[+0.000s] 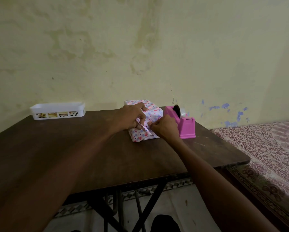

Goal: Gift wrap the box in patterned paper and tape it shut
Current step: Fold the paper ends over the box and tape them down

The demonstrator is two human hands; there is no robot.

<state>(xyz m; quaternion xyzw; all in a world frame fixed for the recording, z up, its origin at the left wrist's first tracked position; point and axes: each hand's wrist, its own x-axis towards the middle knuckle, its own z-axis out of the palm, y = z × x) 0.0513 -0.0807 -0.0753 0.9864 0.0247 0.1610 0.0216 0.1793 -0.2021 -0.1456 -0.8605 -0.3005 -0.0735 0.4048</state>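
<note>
Wall (140, 47): pale yellow plaster, stained and mottled, with a thin crack and patches of blue low on the right side.

Table (73, 148): dark brown wooden top on dark crossed metal legs. It carries all the working items.

Bed (266, 148): stands to the right of the table and is covered in a cloth with a reddish printed pattern.

Box (154, 113): lies on the far right part of the table, its long side running away from the viewer. It is covered in patterned paper (138, 137), white with pink and blue hearts. The paper at the near end is creased and folded.

Basket (56, 108): white plastic with slotted sides, at the far left corner of the table, well apart from the box. It holds some contents that cannot be identified.

Tape dispenser (187, 128): pink, just beside the box on its right, with a dark roll (177, 110) seated in the top.

Left hand (131, 117): rests on top of the box, forefinger stretched along the upper face, thumb and other fingers curled and pinching a fold of paper at the near end.

Right hand (164, 128): fingers curled, with the fingertips pinching the paper at the same near end, close to the left hand. Whether a strip of tape lies between these fingertips cannot be told.
</note>
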